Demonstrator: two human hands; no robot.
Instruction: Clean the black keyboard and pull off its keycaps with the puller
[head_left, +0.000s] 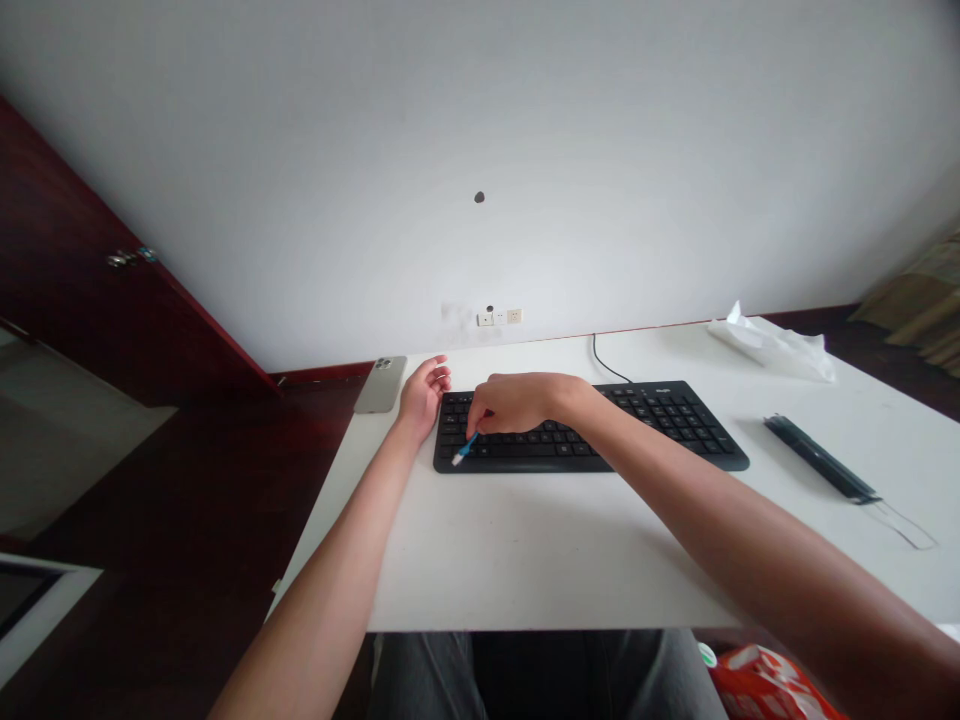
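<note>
Over keyboard (660,415), right hand (517,404), likely swab (466,449), pointing down-left

Free: we have open surface (517,550) before the keyboard | Blocked: we meet black keyboard (667,420), phone (381,385), black case (821,458)

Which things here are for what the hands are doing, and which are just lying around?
Being used:
right hand
blue-handled swab
black keyboard

Just lying around:
phone
crumpled plastic bag
long black packet
</note>
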